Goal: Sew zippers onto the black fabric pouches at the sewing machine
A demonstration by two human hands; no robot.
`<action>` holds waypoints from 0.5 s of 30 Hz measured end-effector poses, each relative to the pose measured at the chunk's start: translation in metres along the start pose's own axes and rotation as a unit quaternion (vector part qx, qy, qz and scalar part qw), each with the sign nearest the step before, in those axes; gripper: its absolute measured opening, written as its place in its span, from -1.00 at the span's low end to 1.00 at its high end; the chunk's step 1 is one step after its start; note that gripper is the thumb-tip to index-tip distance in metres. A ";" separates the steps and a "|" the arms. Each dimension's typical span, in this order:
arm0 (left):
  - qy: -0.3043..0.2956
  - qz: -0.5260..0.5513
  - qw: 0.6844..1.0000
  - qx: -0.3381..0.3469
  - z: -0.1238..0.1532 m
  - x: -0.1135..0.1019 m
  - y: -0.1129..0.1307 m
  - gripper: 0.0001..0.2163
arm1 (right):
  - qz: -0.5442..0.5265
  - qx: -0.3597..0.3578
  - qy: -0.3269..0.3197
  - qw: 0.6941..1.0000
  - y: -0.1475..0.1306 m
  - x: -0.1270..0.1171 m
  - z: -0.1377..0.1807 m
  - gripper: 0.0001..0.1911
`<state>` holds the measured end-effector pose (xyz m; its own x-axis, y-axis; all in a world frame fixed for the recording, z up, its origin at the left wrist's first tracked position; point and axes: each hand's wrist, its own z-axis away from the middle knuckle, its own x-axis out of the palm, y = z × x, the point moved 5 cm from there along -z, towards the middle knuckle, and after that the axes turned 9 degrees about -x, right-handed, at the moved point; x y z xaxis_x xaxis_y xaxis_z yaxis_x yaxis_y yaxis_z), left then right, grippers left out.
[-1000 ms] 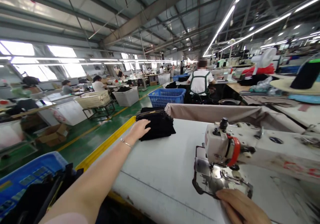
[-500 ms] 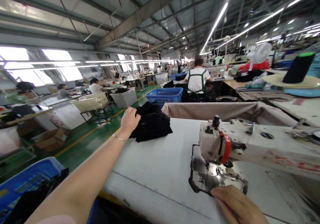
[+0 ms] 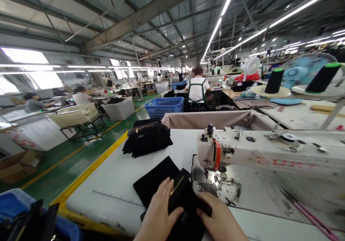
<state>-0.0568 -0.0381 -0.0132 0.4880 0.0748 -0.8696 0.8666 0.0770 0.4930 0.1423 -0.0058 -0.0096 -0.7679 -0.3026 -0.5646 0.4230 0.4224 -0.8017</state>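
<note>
Lower centre: the black zippered piece [image 3: 185, 198] is pinched in the grip of the right hand [image 3: 218, 216] and spanned by the wide-spread left hand [image 3: 159, 212], presumably for steadiness beside the sewing machine [image 3: 231, 153].

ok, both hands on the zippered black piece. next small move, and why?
I'd probably straighten the zippered black fabric piece against the sewing machine's metal plate: its zipper lies slanted beside the plate, the left hand rests on the fabric, and the right hand seems to pinch its right edge.
</note>
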 end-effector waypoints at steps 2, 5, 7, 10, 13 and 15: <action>0.024 0.005 0.999 -0.040 -0.007 -0.006 0.004 -0.36 | -0.039 -0.018 -0.009 0.999 0.000 0.005 0.008 -0.76; 0.007 -0.009 1.000 -0.027 -0.010 -0.012 0.022 -0.67 | -0.099 -0.052 -0.029 0.993 -0.001 0.013 0.020 -0.87; -0.020 0.003 0.999 -0.027 -0.006 -0.012 0.031 -0.90 | -0.126 -0.048 -0.043 0.990 -0.005 0.015 0.023 -0.84; -0.071 0.087 0.993 -0.038 0.004 -0.014 0.042 -0.96 | -0.151 -0.003 -0.042 0.988 -0.021 0.006 0.026 -0.74; -0.131 0.243 0.961 -0.022 0.017 -0.027 0.059 -0.82 | -0.164 -0.017 -0.041 0.985 -0.054 -0.019 0.030 -0.64; -0.147 0.310 0.939 -0.016 0.024 -0.039 0.068 -0.73 | -0.158 -0.042 -0.032 0.986 -0.076 -0.039 0.034 -0.62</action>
<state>-0.0141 -0.0600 0.0542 0.9096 -0.1621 -0.3825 0.4048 0.1389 0.9038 0.1560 -0.0551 0.0670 -0.8217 -0.4826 -0.3031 0.1248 0.3666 -0.9220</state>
